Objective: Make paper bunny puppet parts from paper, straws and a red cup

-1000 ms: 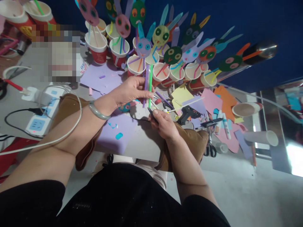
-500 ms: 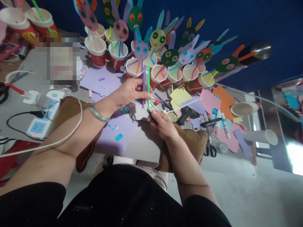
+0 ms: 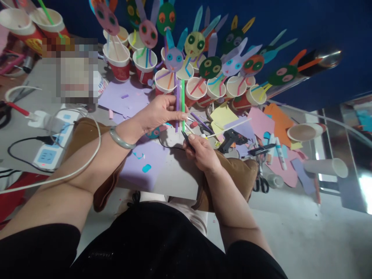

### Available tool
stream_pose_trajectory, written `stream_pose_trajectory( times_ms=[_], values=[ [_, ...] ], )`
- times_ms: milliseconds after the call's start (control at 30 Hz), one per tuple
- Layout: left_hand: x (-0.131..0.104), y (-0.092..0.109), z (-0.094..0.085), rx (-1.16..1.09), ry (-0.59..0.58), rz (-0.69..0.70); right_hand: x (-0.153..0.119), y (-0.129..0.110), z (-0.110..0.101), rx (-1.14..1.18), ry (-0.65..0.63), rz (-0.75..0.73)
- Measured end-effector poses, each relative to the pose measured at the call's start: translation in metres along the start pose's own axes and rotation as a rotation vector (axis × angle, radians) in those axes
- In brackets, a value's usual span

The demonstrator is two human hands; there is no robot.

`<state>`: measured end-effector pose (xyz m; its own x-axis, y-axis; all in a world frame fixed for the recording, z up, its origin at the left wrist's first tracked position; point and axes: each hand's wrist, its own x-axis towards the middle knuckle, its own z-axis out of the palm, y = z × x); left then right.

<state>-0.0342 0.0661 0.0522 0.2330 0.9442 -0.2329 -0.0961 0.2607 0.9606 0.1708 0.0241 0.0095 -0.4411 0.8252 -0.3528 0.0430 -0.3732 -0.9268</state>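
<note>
Upright between the thumb and fingers of my left hand (image 3: 164, 114) are a purple drinking straw (image 3: 177, 100) and a green drinking straw (image 3: 183, 93), side by side. My right hand (image 3: 202, 153) is closed around a slim black tool (image 3: 187, 138) with a pointed end; its exact kind I cannot make out. That tip is close to the lower ends of the straws, and I cannot tell whether it touches them. Beneath my hands lies purple paper (image 3: 139, 168) with small blue scraps. A blue paper face (image 3: 155, 132) lies partly hidden behind my left wrist.
Paper cups (image 3: 197, 91) with rabbit-faced straw figures line the back. To the right are a black glue gun (image 3: 231, 140), coloured paper (image 3: 263, 120), markers (image 3: 280, 153) and scissors (image 3: 261, 184). A power strip (image 3: 58, 137) and a white cable (image 3: 84, 164) are at left.
My hands keep nearly the same pose, with the black tool's tip slightly shifted near the straw ends. The items on the right appear a little farther right as the view shifts.
</note>
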Motion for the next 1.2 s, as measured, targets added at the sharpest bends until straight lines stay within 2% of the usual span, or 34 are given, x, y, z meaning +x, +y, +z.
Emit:
stream_pose_trajectory(
  times_ms=[333,833,1033,1200],
  values=[
    [0.004,-0.006,-0.001,-0.019,-0.003,0.023,0.0,0.001,-0.002,-0.015,-0.011,-0.014],
    [0.0,0.007,-0.002,-0.056,0.02,-0.046,0.001,-0.003,0.0,0.048,-0.001,-0.021],
    [0.002,0.0,-0.004,-0.032,0.002,-0.034,0.0,-0.004,-0.001,0.085,-0.017,-0.004],
    [0.006,-0.01,-0.005,-0.035,-0.056,0.043,0.001,-0.001,0.0,0.054,-0.018,-0.007]
  ],
)
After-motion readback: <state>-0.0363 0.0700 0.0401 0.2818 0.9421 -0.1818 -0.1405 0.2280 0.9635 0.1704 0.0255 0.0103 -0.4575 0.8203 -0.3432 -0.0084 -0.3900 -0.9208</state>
